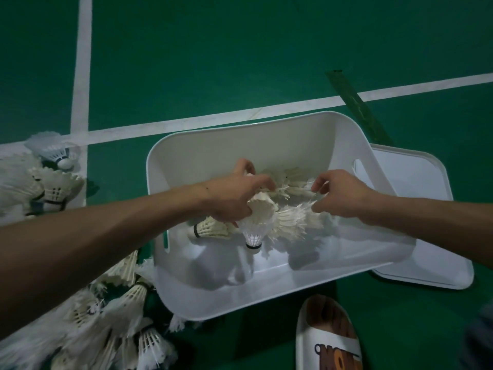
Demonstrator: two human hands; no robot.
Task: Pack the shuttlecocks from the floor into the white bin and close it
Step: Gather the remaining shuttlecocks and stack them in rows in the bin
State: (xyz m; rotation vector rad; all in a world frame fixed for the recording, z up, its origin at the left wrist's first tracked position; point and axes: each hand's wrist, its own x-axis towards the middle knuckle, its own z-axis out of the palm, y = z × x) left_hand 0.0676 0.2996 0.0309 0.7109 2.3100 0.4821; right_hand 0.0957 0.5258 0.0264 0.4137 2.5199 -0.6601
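Observation:
A white bin [202,295] stands open on the green court floor. Inside it lie several white feather shuttlecocks [288,222]. My left hand [229,196] reaches into the bin from the left and grips a shuttlecock [260,217] by its feather skirt, cork pointing toward me. My right hand [341,193] comes in from the right and pinches the feather tips of shuttlecocks in the pile. The bin's white lid [416,182] lies flat on the floor, partly under the bin's right side.
Heaps of loose shuttlecocks lie on the floor at the left [48,182] and lower left [106,316] of the bin. A foot in a white slide sandal [328,340] stands just below the bin. White court lines [82,76] cross behind.

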